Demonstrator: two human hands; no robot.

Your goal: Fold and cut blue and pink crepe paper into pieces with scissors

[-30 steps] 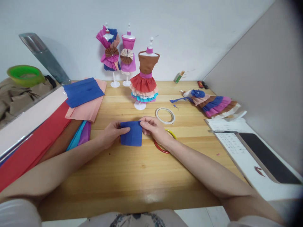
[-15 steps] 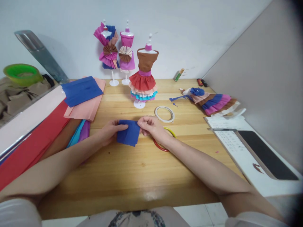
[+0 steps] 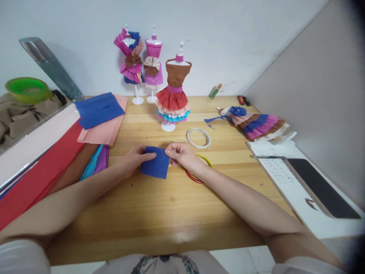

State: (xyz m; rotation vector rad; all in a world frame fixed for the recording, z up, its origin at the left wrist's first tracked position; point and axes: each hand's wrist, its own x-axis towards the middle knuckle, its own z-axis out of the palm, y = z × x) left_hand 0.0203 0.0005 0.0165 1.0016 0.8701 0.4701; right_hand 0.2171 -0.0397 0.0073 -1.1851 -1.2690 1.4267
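A small folded square of dark blue crepe paper (image 3: 154, 166) is held between my hands, above the wooden table. My left hand (image 3: 137, 159) grips its left side, the thumb lying flat across the front and the fingers hidden behind. At the upper right corner, my right hand (image 3: 178, 153) pinches the paper between thumb and forefinger. Just beyond my right hand lies a white tape ring (image 3: 199, 138). Partly under my right wrist is a red and yellow ring (image 3: 207, 160). A dress form in a brown top and ruffled skirt (image 3: 176, 85) stands upright behind the hands.
Two more dressed forms (image 3: 132, 62) stand by the wall. Coloured crepe paper sheets (image 3: 99, 110) are stacked at left, near a green tape roll (image 3: 28, 90). At right lie a layered paper dress (image 3: 256, 122), a green glue tube (image 3: 216, 91) and a white board with a dark panel (image 3: 273, 171).
The blue paper's edges have come into line at the lower right corner, where they were offset. My right hand has shifted slightly along its upper right corner.
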